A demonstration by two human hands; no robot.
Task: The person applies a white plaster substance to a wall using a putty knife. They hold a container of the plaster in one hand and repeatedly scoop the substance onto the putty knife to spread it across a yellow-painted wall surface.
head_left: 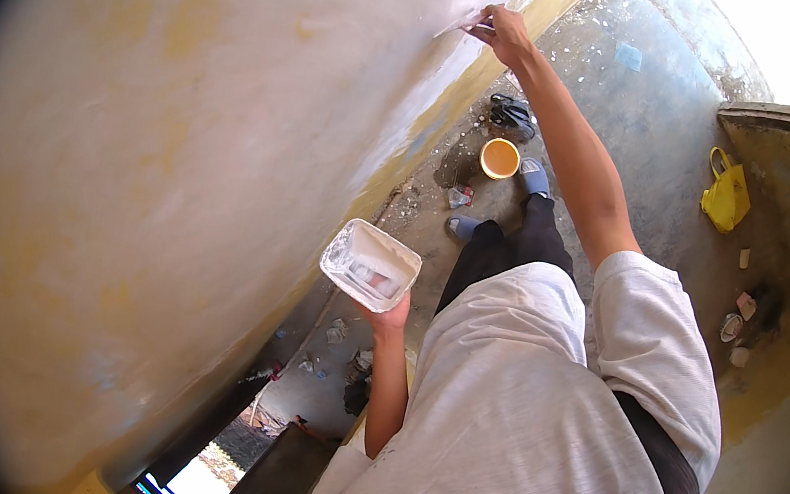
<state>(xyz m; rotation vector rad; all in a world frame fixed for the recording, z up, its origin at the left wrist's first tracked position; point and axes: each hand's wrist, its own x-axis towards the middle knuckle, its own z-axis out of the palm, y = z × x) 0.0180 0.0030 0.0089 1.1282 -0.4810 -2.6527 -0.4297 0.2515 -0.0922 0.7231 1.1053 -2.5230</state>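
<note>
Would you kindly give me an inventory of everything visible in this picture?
Wall: one, whitish with yellow patches, left side
Floor: one, grey-blue, below
Tub: one, white, centre
Flat tool: one, pale, against the wall
Bucket: one, pale rim with orange-brown contents, near the feet
Dark bundle: one, black, beyond the bucket
Bag: one, yellow, floor at right
Litter: several pieces, mostly pale, scattered on the floor
Slippers: two, blue-grey, on the feet
Trousers: one pair, dark
Shirt: one, light grey
Strap: one, black, across the shirt
Left hand: one, bare, holding the tub
Right hand: one, bare, holding the flat tool
</note>
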